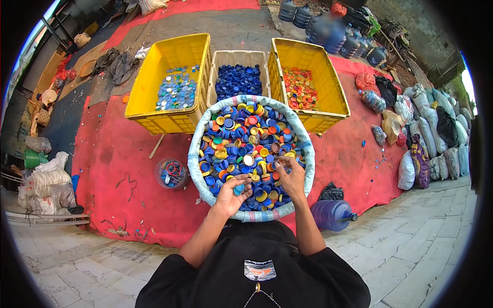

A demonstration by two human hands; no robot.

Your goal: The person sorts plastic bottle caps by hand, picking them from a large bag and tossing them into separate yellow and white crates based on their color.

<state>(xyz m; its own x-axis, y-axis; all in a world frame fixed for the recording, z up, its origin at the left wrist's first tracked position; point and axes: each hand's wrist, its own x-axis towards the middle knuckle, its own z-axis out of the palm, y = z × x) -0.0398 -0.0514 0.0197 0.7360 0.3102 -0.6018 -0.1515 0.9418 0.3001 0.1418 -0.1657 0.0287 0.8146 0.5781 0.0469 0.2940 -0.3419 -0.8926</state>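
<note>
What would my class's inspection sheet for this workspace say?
Surface: red sheet, stained, littered.
Things: basket of mixed caps; left yellow crate, blue and white caps; pale crate, dark-blue caps; right yellow crate, red and orange caps.
Clutter: jug, black plastic, small tub.
Hands: left hand holds light-blue cap; right hand over basket, grasp unclear.
Cables: nothing certain; tub contents unclear.
Surroundings: stuffed bags, paving.

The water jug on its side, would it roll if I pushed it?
The water jug would probably roll, since its body looks round. It may be light for its size: it's see-through and shows no clear water inside. Its narrow neck might make it curve.
</note>
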